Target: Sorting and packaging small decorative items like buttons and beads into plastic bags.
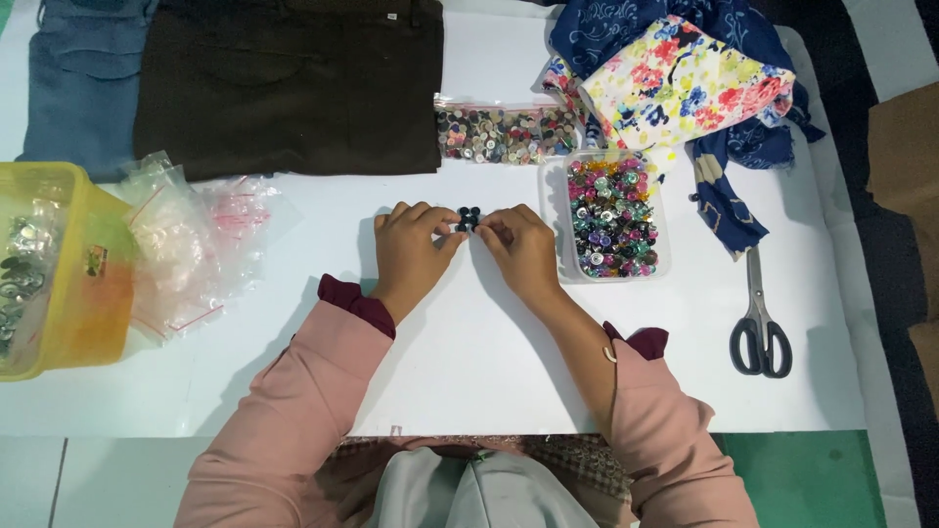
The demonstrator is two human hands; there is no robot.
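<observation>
White tabletop (469, 372) bearing: yellow translucent plastic tub (73, 284), far left; small clear zip bags (191, 249); folded dark brown trousers (289, 83) beside blue denim garment (83, 83); floral fabric (685, 83); black-handled scissors (760, 323), right.

The scene is brightly and evenly lit from above, and the white table (469, 372) reads almost blown out, with little surface texture left. Shadows are soft and pale: a faint grey one spreads beneath the pink-sleeved forearms, and a thin one edges the black-handled metal scissors (759, 328). The clear crinkled plastic bags (191, 244) catch mild glare, and the translucent yellow plastic tub (59, 269) glows where light passes through it. The dark brown folded cloth (289, 83) loses detail in its darkest folds. Focus is fair at the centre; the small buttons look soft, and the corners show slight wide-angle stretching.
</observation>
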